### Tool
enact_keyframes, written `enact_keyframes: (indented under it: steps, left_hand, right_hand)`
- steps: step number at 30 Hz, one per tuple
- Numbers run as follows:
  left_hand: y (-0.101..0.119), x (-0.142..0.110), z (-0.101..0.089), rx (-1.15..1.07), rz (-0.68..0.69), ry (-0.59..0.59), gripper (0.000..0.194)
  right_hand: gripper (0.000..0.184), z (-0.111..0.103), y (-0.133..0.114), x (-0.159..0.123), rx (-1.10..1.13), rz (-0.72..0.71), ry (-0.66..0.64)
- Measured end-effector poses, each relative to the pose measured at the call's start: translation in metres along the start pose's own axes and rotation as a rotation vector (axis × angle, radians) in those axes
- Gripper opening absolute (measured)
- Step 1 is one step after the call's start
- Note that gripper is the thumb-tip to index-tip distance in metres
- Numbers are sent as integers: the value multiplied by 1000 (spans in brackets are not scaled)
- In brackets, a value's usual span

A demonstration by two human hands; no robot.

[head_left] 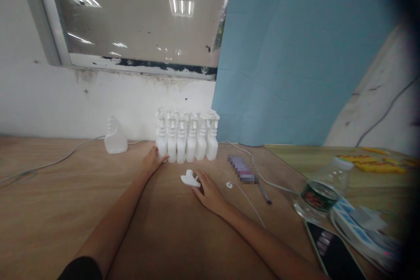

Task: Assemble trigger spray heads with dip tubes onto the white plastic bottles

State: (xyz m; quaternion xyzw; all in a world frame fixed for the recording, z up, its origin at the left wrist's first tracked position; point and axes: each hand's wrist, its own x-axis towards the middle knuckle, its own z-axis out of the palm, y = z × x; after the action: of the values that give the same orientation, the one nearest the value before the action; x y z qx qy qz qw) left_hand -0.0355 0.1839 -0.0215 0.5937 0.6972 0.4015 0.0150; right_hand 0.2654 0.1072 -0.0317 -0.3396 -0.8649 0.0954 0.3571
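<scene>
Several white spray bottles (191,142) stand upright in close rows against the wall, with trigger heads on top. My left hand (153,161) is closed around the lower part of the leftmost spray bottle (162,143), thumb across its front near the base. On the table in front of the rows is a loose white trigger sprayer head (189,179). My right hand (210,194) pinches its right end between thumb and fingers. Farther left, a white bottle without a trigger head (115,138) stands by itself near the wall.
To the right lie a blurred phone-like object (243,169), a dark pen (264,194), a small white ring-shaped piece (229,185) and a thin white cable. Nearer are a clear water bottle (320,194), a phone (333,249) and a power strip (357,223). A cable (70,154) runs along the left.
</scene>
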Motion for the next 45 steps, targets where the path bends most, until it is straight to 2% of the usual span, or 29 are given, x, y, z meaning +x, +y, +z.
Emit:
enact_keyframes:
  steps: [3,6,9,13,15,19,21,23,25,28,30,33,37,40,43,45]
  left_hand:
    - [2,-3,-5,-26,23,-10,49]
    - [5,-10,-13,-71,21,14,45]
    - [13,-30,-21,-139,30,3,41]
    - [34,-80,-24,-271,156,-213,41]
    - [46,-105,-23,-318,213,-329,47]
    - [61,-130,-24,-354,272,-468,49]
    - [62,-131,-25,-357,277,-491,47]
    - [61,-130,-26,-367,281,-510,48]
    - [60,-130,-26,-389,300,-548,48]
    - [61,-132,-25,-423,341,-606,48]
    - [62,-133,-25,-431,369,-628,43]
    - [65,-133,-28,-423,400,-633,35]
    - [69,-133,-33,-392,433,-621,32]
    - [72,-135,-37,-369,461,-624,31]
    - [74,-136,-38,-372,485,-631,31]
    - [76,-136,-39,-390,502,-638,31]
  right_hand:
    - [43,3,0,4,-38,-46,-28]
    - [39,3,1,3,-43,-73,-33]
    - [39,0,1,1,-45,-113,-17]
    - [38,-2,-5,-1,-29,-202,-17]
    - [37,-1,-11,-4,-9,-256,-19]
    - [34,-11,-23,-8,30,-339,-55]
    - [35,-26,-22,-6,-38,-235,-42]
    - [35,-46,-13,0,-213,-18,-37]
    - [31,-68,1,5,-389,181,-95]
    - [20,-91,24,7,-465,302,-153]
    - [16,-98,34,4,-470,355,-199]
    - [19,-96,43,0,-416,395,-236]
    - [16,-81,41,2,-259,373,-190]
    - [13,-64,22,7,-122,302,-118]
    - [18,-47,-11,8,-19,215,-12]
    - [20,-37,-32,6,87,88,70]
